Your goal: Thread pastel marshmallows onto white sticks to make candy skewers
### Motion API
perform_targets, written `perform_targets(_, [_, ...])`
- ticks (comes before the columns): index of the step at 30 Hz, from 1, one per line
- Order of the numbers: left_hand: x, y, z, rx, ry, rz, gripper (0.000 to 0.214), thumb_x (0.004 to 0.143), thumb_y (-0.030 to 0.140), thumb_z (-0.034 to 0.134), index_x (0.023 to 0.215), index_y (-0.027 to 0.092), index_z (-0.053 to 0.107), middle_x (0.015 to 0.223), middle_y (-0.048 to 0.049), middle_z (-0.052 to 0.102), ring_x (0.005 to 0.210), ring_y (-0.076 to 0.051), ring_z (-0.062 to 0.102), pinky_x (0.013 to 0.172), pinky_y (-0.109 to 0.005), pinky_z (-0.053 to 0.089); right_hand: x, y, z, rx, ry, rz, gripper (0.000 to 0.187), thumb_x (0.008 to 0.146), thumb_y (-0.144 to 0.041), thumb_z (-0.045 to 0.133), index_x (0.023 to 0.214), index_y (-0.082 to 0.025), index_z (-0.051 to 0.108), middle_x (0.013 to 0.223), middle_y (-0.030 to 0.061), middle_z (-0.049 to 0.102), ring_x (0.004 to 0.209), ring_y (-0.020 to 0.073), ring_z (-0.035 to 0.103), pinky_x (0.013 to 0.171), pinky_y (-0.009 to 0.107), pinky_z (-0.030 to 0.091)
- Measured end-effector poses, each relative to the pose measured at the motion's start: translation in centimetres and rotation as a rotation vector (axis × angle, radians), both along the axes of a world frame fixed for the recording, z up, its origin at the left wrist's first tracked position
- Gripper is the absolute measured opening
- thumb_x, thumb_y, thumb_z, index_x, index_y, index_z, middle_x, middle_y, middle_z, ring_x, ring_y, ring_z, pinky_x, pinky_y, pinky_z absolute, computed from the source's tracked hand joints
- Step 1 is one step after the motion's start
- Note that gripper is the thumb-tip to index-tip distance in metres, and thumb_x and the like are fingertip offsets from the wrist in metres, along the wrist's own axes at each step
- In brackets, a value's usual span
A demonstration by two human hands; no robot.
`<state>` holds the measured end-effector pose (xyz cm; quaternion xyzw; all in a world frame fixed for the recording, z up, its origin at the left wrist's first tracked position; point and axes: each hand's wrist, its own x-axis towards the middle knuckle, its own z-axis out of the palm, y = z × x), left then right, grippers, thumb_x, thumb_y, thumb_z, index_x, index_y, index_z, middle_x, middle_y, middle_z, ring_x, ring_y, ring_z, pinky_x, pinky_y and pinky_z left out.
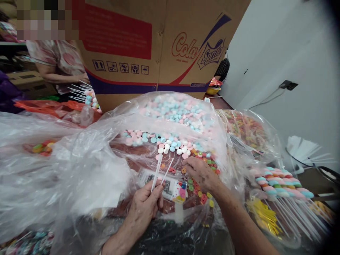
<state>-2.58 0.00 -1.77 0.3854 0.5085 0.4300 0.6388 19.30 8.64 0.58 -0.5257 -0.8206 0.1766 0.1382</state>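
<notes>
My left hand point(149, 198) is closed around a few thin white sticks point(157, 169), which point up and away from me. Below and beyond it lies a printed label packet point(170, 187) with coloured dots. My right hand point(200, 171) reaches over the loose candies, fingers bent and partly apart; its fingertips are near an orange candy ring point(183, 170), and I see nothing held in it. Pink, white and blue round marshmallows point(174, 144) spill from a large clear plastic bag point(170, 124). Colourful gummy rings point(198, 187) lie scattered beside and under my right hand.
A big cardboard box point(159, 46) stands behind the bag. At right are finished candy skewers point(284, 184), yellow ties point(265, 216), a bag of gummies point(244, 127) and white sticks point(302, 148). Plastic sheeting point(66, 170) covers the left. A person point(58, 63) stands back left.
</notes>
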Motion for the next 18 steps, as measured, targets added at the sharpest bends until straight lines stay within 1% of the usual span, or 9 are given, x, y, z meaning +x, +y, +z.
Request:
perform_targets(2, [0.0, 0.0, 0.1, 0.007, 0.012, -0.005, 0.042, 0.078, 0.056, 0.063, 0.093, 0.016, 0.066, 0.051, 0.0058, 0.056, 0.032, -0.006, 0.035, 0.035, -0.018, 0.023, -0.3, -0.1, 0.2, -0.003, -0.013, 0.038, 0.022, 0.093, -0.017, 0.045, 0.097, -0.017, 0.067, 0.095, 0.0066, 0.068, 0.091, 0.0195, 0.06, 0.081, 0.029, 0.043])
perform_targets(4, [0.0, -0.1, 0.3, 0.007, 0.019, -0.001, 0.042, 0.078, 0.055, 0.063, 0.093, 0.017, 0.066, 0.051, 0.0061, 0.055, 0.033, -0.006, 0.035, 0.035, -0.018, 0.023, -0.7, -0.3, 0.3, -0.013, -0.074, 0.063, 0.022, 0.092, -0.017, 0.046, 0.094, -0.017, 0.068, 0.093, 0.0079, 0.067, 0.088, 0.0202, 0.06, 0.079, 0.03, 0.043])
perform_targets(7, [0.0, -0.1, 0.3, 0.0, 0.017, 0.005, 0.04, 0.079, 0.055, 0.063, 0.091, 0.017, 0.066, 0.05, 0.0063, 0.055, 0.033, -0.006, 0.034, 0.035, -0.018, 0.023, -1.1, -0.5, 0.4, -0.027, -0.179, 0.062, 0.026, 0.093, -0.018, 0.044, 0.083, -0.016, 0.068, 0.087, 0.009, 0.065, 0.083, 0.0205, 0.058, 0.073, 0.03, 0.041])
perform_targets(10, [-0.1, -0.1, 0.1, -0.002, 0.018, 0.0, 0.041, 0.08, 0.056, 0.062, 0.091, 0.017, 0.065, 0.051, 0.0061, 0.054, 0.033, -0.006, 0.034, 0.035, -0.017, 0.023, -0.8, -0.1, 0.6, -0.055, -0.16, 0.04, 0.026, 0.093, -0.019, 0.044, 0.077, -0.017, 0.065, 0.085, 0.007, 0.064, 0.083, 0.0191, 0.057, 0.073, 0.029, 0.039])
perform_targets(12, [-0.1, -0.1, -0.1, 0.007, 0.033, -0.013, 0.042, 0.081, 0.057, 0.06, 0.091, 0.016, 0.064, 0.051, 0.0057, 0.054, 0.034, -0.005, 0.035, 0.036, -0.017, 0.023, -0.3, 0.5, 0.8, -0.065, -0.108, -0.045, 0.023, 0.091, -0.019, 0.045, 0.077, -0.018, 0.062, 0.083, 0.0047, 0.063, 0.081, 0.0178, 0.057, 0.073, 0.028, 0.038])
perform_targets(14, [-0.2, 0.0, -0.2, 0.018, 0.046, -0.025, 0.043, 0.081, 0.058, 0.059, 0.089, 0.016, 0.064, 0.051, 0.0054, 0.054, 0.035, -0.005, 0.034, 0.036, -0.017, 0.023, -0.1, 1.3, 0.9, -0.039, -0.081, -0.187, 0.019, 0.091, -0.02, 0.044, 0.08, -0.018, 0.059, 0.082, 0.0036, 0.062, 0.077, 0.0172, 0.055, 0.07, 0.027, 0.037])
perform_targets(16, [-0.1, 0.0, -0.3, 0.023, 0.048, -0.023, 0.043, 0.081, 0.058, 0.06, 0.087, 0.016, 0.064, 0.051, 0.0055, 0.054, 0.035, -0.005, 0.034, 0.036, -0.017, 0.023, -0.3, 2.0, 0.8, 0.011, -0.099, -0.311, 0.012, 0.09, -0.023, 0.046, 0.087, -0.018, 0.057, 0.087, 0.0048, 0.061, 0.077, 0.018, 0.054, 0.069, 0.028, 0.036])
perform_targets(18, [-0.1, 0.1, -0.3, 0.025, 0.043, -0.021, 0.044, 0.08, 0.06, 0.06, 0.082, 0.016, 0.063, 0.049, 0.0057, 0.052, 0.034, -0.005, 0.034, 0.036, -0.017, 0.021, -0.6, 2.6, 0.5, 0.052, -0.158, -0.357, 0.013, 0.089, -0.026, 0.049, 0.096, -0.017, 0.055, 0.096, 0.008, 0.06, 0.081, 0.0196, 0.054, 0.069, 0.028, 0.035])
